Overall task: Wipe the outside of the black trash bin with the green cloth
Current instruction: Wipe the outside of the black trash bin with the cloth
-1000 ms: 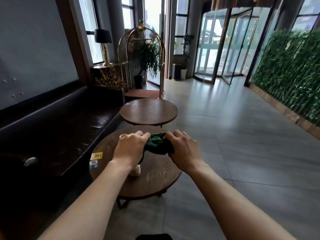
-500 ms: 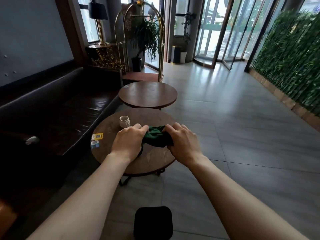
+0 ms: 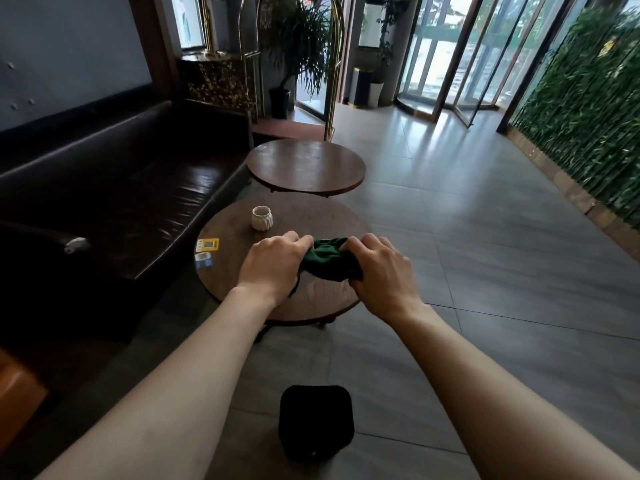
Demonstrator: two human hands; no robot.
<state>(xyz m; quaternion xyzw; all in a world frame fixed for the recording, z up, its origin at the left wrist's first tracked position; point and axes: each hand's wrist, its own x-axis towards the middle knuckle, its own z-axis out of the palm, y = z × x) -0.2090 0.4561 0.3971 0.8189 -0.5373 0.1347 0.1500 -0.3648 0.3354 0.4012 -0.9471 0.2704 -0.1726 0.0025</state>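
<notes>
**A:** Both arms stretched out in front, and there's the green cloth point(image 3: 329, 259), bunched into a wad between the left hand point(image 3: 273, 265) and the right hand point(image 3: 381, 271). Each hand is clamped on its own end of it, fingers curled right over the fabric.

**B:** Held up in the air, too, above the round worktop point(image 3: 242, 271) with the little white cup point(image 3: 262, 218) on it. The cloth isn't resting on anything.

**A:** And the black trash bin point(image 3: 316, 422)? Down on the floor point(image 3: 485, 306), low between the forearms, well apart from the cloth.

**B:** So I'd call this the preparing step: gathering the cloth into a pad. No wiping yet, by the look of it.

**A:** Agreed. Next move calls for bringing the cloth down to the bin's outer wall, likely in one hand.

**B:** And the other hand could steady the bin, since it looks light enough to slide.
</notes>
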